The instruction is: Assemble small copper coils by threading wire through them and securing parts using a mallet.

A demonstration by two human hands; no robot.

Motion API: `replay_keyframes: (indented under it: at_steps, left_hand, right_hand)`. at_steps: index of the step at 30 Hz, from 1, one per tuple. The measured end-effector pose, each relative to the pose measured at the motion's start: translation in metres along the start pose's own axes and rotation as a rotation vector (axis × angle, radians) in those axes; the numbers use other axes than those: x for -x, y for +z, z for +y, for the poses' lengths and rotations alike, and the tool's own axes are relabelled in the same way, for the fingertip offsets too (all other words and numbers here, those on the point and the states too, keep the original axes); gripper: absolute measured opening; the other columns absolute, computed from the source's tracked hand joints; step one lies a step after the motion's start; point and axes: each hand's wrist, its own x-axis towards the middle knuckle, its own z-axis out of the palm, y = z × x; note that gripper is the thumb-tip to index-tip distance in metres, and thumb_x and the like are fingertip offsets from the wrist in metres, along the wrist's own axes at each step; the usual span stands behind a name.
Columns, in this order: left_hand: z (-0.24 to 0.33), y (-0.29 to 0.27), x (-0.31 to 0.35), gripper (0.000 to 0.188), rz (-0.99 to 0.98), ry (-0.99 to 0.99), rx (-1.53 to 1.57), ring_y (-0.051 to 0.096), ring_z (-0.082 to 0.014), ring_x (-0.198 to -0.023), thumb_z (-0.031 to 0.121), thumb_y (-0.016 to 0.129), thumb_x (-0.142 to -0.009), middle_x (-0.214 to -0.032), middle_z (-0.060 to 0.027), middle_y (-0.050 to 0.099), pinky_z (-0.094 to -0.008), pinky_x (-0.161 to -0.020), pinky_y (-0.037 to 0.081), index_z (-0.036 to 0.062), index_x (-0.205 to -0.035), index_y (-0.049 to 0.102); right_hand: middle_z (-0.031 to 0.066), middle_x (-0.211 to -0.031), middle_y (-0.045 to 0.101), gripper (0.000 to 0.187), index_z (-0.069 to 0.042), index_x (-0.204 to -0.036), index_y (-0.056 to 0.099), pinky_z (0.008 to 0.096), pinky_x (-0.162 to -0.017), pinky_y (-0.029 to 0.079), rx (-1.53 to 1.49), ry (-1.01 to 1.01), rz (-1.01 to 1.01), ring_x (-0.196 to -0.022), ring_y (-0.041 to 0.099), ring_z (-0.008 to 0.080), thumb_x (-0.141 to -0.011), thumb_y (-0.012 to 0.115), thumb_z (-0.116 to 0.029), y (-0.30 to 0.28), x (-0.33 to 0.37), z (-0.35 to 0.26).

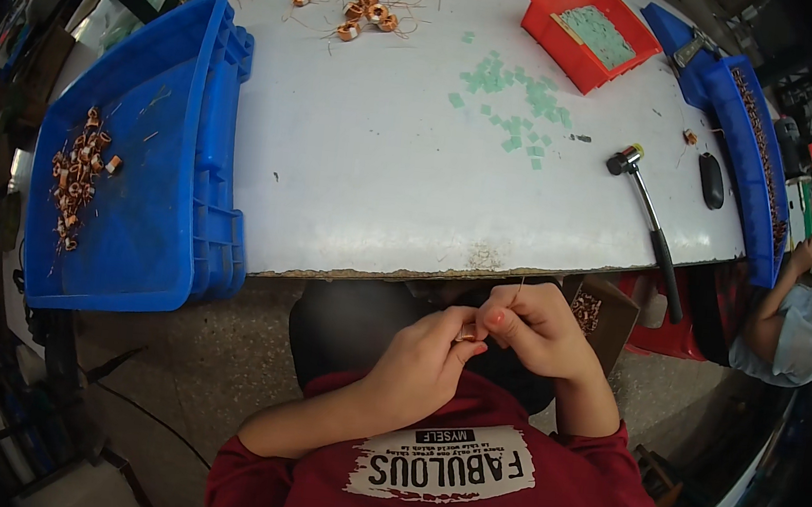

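Just below the table's front edge, both hands meet in front of my red shirt. My left hand (428, 351) is closed round a small copper-wire coil (467, 334), of which only a bit shows between the fingertips. Right beside it, my right hand (542, 331) is pinched, thumb against the bent index finger. A thin copper wire (521, 286) rises above its fingers and seems to be in the pinch. Most of the coil is hidden by my fingers.
On the white table (365, 171) lie a coil pile (369, 4), pale green squares (517, 93), a red tray (580, 75) and a hammer (658, 229) overhanging the edge. A blue bin (204, 136) with coils stands left; a long blue tray (769, 264) and another person's hand (804, 255) are right.
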Motion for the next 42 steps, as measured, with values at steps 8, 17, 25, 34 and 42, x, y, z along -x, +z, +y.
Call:
replay_keyframes:
  at_steps: [8, 17, 25, 34, 42]
  left_hand:
    - [-0.007, -0.006, 0.006, 0.013, -0.055, 0.011, -0.080, 0.057, -0.0224, -0.052, 0.002, 0.054, -0.089, -0.080, -0.0120, 0.064, -0.0307, -0.048, 0.044, -0.0004, -0.101, 0.052]
    - [-0.017, -0.019, 0.020, 0.009, -0.310, -0.313, 0.245, 0.043, -0.0091, -0.050, 0.006, 0.054, -0.091, -0.065, -0.0021, 0.057, -0.0216, -0.044, 0.031, 0.0011, -0.098, 0.057]
    - [-0.008, -0.041, 0.009, 0.015, -0.146, -0.258, 0.295, 0.043, -0.0078, -0.056, 0.011, 0.052, -0.094, -0.076, -0.0021, 0.060, -0.0209, -0.051, 0.034, 0.0005, -0.103, 0.057]
    - [-0.010, -0.045, 0.018, 0.023, -0.146, -0.342, 0.601, 0.038, -0.0058, -0.056, 0.015, 0.046, -0.098, -0.072, -0.0009, 0.051, -0.0176, -0.051, 0.030, 0.0006, -0.113, 0.055]
    - [-0.003, -0.047, 0.008, 0.032, 0.000, -0.405, 0.901, 0.034, -0.0067, -0.056, 0.015, 0.040, -0.101, -0.074, -0.0032, 0.048, -0.0170, -0.049, 0.029, -0.0030, -0.126, 0.048]
  right_hand:
    - [0.0066, -0.066, 0.060, 0.013, -0.001, -0.073, 0.063, 0.0210, -0.049, 0.036, 0.208, -0.119, 0.027, -0.051, 0.045, 0.0119, -0.082, 0.055, 0.003, -0.005, -0.003, 0.004]
    - [0.0008, -0.062, 0.050, 0.019, -0.002, -0.082, 0.058, 0.0197, -0.049, 0.030, -0.308, -0.552, 0.506, -0.053, 0.038, 0.0089, -0.094, 0.045, -0.010, -0.096, -0.028, -0.016]
    - [0.0036, -0.079, 0.057, 0.005, 0.000, -0.082, 0.065, 0.0235, -0.063, 0.042, 1.067, -0.235, 0.549, -0.064, 0.050, 0.0143, -0.079, 0.062, 0.003, -0.074, -0.092, -0.026]
    - [0.0044, -0.076, 0.055, 0.011, 0.000, -0.091, 0.058, 0.0246, -0.062, 0.042, 0.869, 0.115, 0.408, -0.065, 0.049, 0.0129, -0.080, 0.060, 0.001, -0.082, -0.086, -0.043]
    - [0.0054, -0.075, 0.059, 0.011, 0.001, -0.089, 0.060, 0.0232, -0.059, 0.042, 0.460, -0.012, 0.591, -0.063, 0.051, 0.0156, -0.079, 0.061, 0.004, -0.027, -0.057, -0.050]
